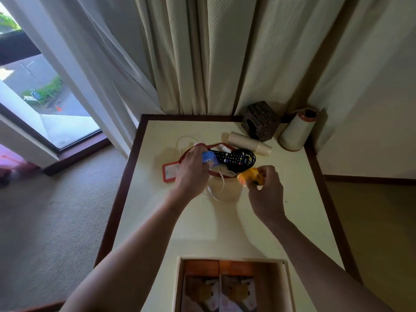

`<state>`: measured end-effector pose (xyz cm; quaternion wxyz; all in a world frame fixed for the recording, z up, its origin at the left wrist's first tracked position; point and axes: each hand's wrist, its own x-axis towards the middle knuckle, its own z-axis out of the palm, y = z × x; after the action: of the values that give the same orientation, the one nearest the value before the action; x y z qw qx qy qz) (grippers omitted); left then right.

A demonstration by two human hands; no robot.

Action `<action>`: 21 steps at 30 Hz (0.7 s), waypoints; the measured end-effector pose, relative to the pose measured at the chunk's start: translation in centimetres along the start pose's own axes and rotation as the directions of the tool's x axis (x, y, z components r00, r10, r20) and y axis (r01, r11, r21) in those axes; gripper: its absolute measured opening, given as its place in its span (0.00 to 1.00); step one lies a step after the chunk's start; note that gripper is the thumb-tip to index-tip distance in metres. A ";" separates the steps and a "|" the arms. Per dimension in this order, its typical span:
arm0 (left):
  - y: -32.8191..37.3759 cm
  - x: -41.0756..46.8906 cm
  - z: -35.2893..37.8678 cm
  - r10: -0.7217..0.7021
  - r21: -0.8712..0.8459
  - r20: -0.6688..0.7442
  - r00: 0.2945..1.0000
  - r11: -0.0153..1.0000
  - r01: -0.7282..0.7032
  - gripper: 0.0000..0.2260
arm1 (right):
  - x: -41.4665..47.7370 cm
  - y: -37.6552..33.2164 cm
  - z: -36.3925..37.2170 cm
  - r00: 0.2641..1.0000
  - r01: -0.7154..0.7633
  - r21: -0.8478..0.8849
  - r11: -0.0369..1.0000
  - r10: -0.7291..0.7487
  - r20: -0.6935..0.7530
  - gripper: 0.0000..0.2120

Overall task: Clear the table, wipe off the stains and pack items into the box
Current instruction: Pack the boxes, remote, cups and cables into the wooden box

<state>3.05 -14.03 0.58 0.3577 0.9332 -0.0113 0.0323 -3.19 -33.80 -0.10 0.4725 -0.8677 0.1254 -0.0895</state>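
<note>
Single head-worn view, steeply down and forward over the table (292,221) (near, wide-angle, no second view).

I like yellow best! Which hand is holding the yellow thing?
The right hand holds the yellow thing; the left hand grips a blue item.

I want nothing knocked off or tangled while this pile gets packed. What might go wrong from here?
1. The left hand grips a blue item amid a white cable and red lanyard; lifting may drag them and the remote along.
2. The stack of paper cups lies on its side nearby and could roll if snagged.
3. The right hand holds a yellow object; the box already holds packages, so room looks tight.
</note>
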 end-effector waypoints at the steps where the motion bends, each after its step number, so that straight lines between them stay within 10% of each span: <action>1: 0.8 -1.2 -0.8 -0.001 -0.021 -0.046 0.999 1.000 0.000 0.13 | -0.7 -0.5 -1.0 1.000 0.029 0.014 0.999 -0.029 0.000 0.13; 8: 3.8 -14.9 -4.4 0.017 -0.517 0.169 0.985 0.853 0.074 0.10 | -8.6 -1.6 -8.2 0.943 0.059 0.004 0.998 -0.057 0.329 0.12; 14: 3.1 -24.2 -0.7 -0.029 -0.407 0.536 0.844 0.867 0.288 0.06 | -14.3 -0.2 -11.8 0.796 0.157 -0.227 0.961 0.013 0.605 0.07; 21: 0.3 -26.6 2.5 -0.184 -0.369 0.573 0.799 0.812 0.452 0.02 | -16.4 1.4 -10.0 0.796 0.444 -0.674 0.591 0.085 0.599 0.05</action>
<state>-23.33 -15.98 -2.84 0.5652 0.7733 0.0488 -0.2833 -21.77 -37.58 3.46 0.0437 -0.9765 -0.0902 0.1907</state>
